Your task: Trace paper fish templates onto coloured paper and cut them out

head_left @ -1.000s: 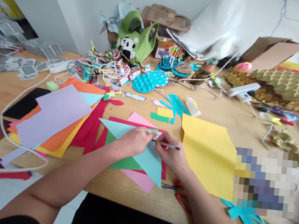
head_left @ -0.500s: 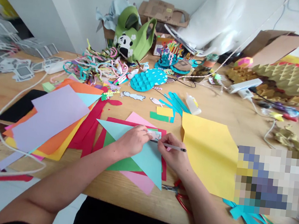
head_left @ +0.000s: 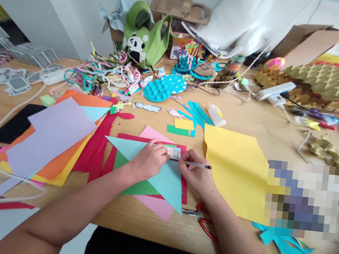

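My left hand (head_left: 148, 160) presses a small white paper cutout (head_left: 174, 152) down onto a light blue paper triangle (head_left: 164, 177). My right hand (head_left: 196, 175) grips a thin pen (head_left: 197, 165), its tip touching the cutout. Green (head_left: 139, 186), pink (head_left: 155, 202) and red (head_left: 116, 153) sheets lie stacked under the triangle near the front edge of the wooden table (head_left: 248, 123). Red-handled scissors (head_left: 200, 217) lie partly under my right forearm.
A large yellow sheet (head_left: 234, 174) lies right of my hands. A fan of coloured sheets (head_left: 56, 135) lies to the left. A glue bottle (head_left: 216, 115), teal paper strips (head_left: 196, 115), pipe cleaners (head_left: 108, 76), a green panda bag (head_left: 144, 37) and folded paper crafts (head_left: 322, 82) crowd the back.
My hands stay on the cutout; the pen has swung slightly, its back end pointing further right. The camera has tilted a little, shifting the scene.
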`<state>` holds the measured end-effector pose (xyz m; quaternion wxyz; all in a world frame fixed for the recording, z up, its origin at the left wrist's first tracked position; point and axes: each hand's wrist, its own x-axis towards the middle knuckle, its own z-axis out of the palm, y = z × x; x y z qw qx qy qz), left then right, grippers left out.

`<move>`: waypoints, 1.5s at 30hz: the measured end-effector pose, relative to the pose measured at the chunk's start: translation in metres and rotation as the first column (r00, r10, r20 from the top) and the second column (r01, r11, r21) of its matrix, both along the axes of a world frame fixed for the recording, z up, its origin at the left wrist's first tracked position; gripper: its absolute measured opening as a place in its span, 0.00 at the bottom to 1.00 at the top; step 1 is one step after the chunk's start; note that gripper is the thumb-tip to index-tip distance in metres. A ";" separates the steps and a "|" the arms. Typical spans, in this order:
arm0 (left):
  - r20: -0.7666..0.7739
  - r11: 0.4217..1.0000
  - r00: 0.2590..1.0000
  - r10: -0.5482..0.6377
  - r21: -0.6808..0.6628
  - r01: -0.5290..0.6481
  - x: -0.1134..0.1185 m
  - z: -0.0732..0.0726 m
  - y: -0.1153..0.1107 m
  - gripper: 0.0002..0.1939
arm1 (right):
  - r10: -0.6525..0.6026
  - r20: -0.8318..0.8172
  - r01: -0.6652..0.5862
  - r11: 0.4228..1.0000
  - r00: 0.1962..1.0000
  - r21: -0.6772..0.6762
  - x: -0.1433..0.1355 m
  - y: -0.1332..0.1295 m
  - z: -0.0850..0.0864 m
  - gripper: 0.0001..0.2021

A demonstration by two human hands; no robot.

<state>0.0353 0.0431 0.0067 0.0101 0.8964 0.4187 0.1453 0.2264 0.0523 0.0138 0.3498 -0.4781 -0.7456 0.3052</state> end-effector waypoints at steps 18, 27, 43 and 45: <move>-0.027 0.999 0.999 -0.018 0.048 0.019 0.002 -0.002 -0.004 0.13 | 0.010 0.021 -0.008 0.998 1.000 -0.058 -0.002 0.000 -0.004 0.06; -0.015 0.998 1.000 -0.021 0.066 0.022 0.002 -0.003 -0.004 0.14 | -0.018 -0.037 0.014 0.995 0.999 -0.096 -0.001 0.001 -0.006 0.07; 0.002 0.995 1.000 -0.030 0.098 0.030 0.003 -0.005 -0.004 0.13 | -0.059 -0.094 0.043 0.986 0.994 -0.158 0.002 0.004 -0.011 0.07; -0.002 0.995 1.000 -0.029 0.099 0.029 0.003 -0.005 -0.004 0.14 | -0.066 -0.108 0.047 0.984 0.992 -0.172 0.002 0.004 -0.012 0.07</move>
